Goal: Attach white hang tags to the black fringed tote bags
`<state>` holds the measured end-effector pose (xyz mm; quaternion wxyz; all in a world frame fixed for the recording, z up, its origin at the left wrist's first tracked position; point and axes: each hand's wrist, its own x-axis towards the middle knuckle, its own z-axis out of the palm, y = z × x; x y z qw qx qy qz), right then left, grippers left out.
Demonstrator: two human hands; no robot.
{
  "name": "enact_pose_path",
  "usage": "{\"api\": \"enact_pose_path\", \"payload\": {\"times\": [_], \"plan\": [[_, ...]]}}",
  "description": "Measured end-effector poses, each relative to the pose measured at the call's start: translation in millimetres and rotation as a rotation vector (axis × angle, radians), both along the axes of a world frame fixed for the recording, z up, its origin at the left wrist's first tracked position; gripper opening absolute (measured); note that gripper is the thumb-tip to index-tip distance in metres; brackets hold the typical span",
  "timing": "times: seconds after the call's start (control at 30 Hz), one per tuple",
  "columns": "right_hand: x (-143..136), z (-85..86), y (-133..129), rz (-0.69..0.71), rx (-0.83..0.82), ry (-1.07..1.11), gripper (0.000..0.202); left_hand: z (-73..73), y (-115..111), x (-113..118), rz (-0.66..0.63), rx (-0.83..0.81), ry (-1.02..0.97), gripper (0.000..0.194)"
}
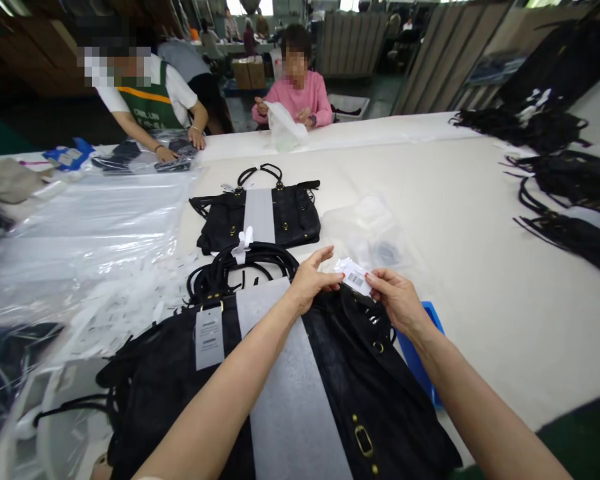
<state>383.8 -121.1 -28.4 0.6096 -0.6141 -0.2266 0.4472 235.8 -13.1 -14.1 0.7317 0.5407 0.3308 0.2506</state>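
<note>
A small white barcode label (354,277) is pinched between the fingertips of both my hands, above the top right part of a black handbag. My left hand (311,279) grips its left edge with thumb and fingers, while my right hand (393,293) has hold of the right edge. Beneath my forearms lies the large black handbag (370,380), with a grey strip (293,387) wrapped down its middle and a grey hang tag (209,339) on the left. White wrapping (243,245) binds its bundled black handles (275,253).
Another black handbag (295,213) lies ahead. Clear plastic bags (370,227) rest beside it, and a blue tray (420,360) sits partly under my right arm. Plastic sheets (100,220) and paper scraps (125,307) cover the left. Black bags (570,200) lie right; two people work across the table (505,267).
</note>
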Motion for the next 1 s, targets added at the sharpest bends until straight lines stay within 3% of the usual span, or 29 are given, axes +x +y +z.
{"api": "enact_pose_path", "payload": {"times": [0.1, 0.23, 0.53, 0.67, 0.77, 0.83, 0.9, 1.0], "plan": [[-13, 9.2, 2, 0.067, -0.013, 0.001, 0.025, 9.2, 9, -26, -0.115, -0.033, -0.055, 0.054], [-27, 15.6, 4, 0.161, -0.039, -0.025, 0.024, 21.7, 19, -66, -0.260, 0.019, 0.112, 0.020], [-62, 24.9, 15, 0.249, -0.096, -0.056, 0.026, 48.0, 26, -156, -0.238, 0.337, 0.484, 0.008], [-83, 21.3, 21, 0.340, -0.156, -0.081, 0.028, 55.9, 26, -188, -0.173, 0.297, 0.377, 0.014], [-98, 20.8, 25, 0.477, -0.203, -0.231, 0.026, 60.8, 25, -203, -0.131, 0.274, 0.283, 0.017], [-111, 27.2, 29, 0.543, -0.148, -0.474, 0.023, 63.5, 25, -207, -0.144, 0.311, 0.299, 0.017], [-129, 39.2, 34, 0.537, 0.010, -0.723, 0.029, 65.9, 24, -208, -0.188, 0.382, 0.343, 0.014], [-167, 56.7, 45, 0.580, 0.251, -0.772, 0.049, 68.4, 23, -206, -0.251, 0.470, 0.370, 0.011]]}}
